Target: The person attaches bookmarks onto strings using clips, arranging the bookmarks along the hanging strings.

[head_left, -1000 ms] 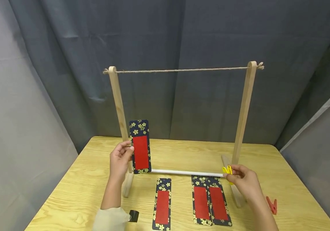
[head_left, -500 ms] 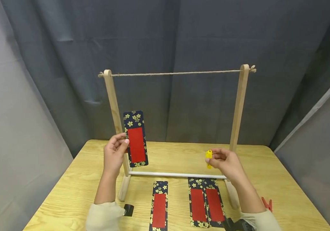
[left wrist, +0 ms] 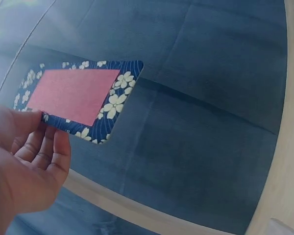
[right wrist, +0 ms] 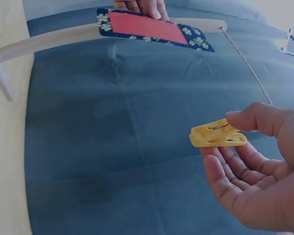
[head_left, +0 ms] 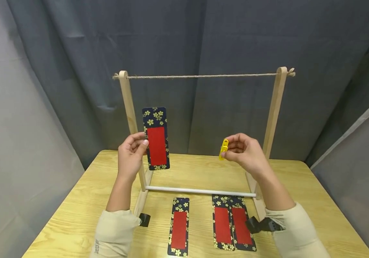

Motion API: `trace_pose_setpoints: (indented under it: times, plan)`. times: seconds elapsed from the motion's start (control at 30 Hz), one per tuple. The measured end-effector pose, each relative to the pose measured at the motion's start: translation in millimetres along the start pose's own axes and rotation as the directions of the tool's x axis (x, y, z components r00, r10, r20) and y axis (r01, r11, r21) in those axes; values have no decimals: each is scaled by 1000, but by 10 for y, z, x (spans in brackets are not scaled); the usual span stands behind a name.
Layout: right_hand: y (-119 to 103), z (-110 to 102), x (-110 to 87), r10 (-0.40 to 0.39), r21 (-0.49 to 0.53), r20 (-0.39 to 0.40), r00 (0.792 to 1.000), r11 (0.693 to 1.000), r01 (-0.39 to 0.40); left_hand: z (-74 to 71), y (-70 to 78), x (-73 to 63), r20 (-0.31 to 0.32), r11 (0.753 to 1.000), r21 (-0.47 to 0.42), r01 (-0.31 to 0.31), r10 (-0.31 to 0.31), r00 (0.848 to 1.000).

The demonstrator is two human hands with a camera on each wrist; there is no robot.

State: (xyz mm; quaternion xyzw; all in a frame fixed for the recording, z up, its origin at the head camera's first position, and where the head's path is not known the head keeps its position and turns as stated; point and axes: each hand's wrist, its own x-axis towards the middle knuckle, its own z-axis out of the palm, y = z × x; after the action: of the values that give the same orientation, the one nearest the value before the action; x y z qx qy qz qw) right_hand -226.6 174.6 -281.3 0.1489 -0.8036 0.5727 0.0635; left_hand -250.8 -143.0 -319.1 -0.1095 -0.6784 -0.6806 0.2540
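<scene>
My left hand pinches the left edge of a navy card with pale flowers and a red panel. The card is nearly upright in the head view, below the twine and in front of the left post. In the left wrist view the thumb lies on the face of the card. My right hand pinches a yellow clothespin between thumb and fingers, in the air right of the card. The right wrist view shows the clothespin lying sideways in those fingers.
Twine spans the tops of two wooden posts, joined low by a white rod. On the wooden table lie a single matching card and a pair side by side. A grey curtain hangs behind.
Both hands have risen, the left with the card and the right with the yellow clothespin. The right hand has also moved left, away from the right post. The red clothespin is no longer in view.
</scene>
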Motion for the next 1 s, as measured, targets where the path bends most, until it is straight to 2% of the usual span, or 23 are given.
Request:
trace_pose_setpoints:
  times: [0.23,0.5,0.8,1.0]
  plan:
    - [-329,-15,236,-48,39,36,998,998,46,11,141,133,-36,999,22,-38,39,999]
    - [-573,21,436,-71,77,44,996,995,67,23,185,227,-41,999,5,-46,46,998]
    - [-799,-76,585,-96,78,-2,995,992,96,28,217,337,-70,999,1,-52,52,996]
    - [-987,-107,680,-132,60,-19,991,989,133,54,287,391,-63,999,9,-44,44,997]
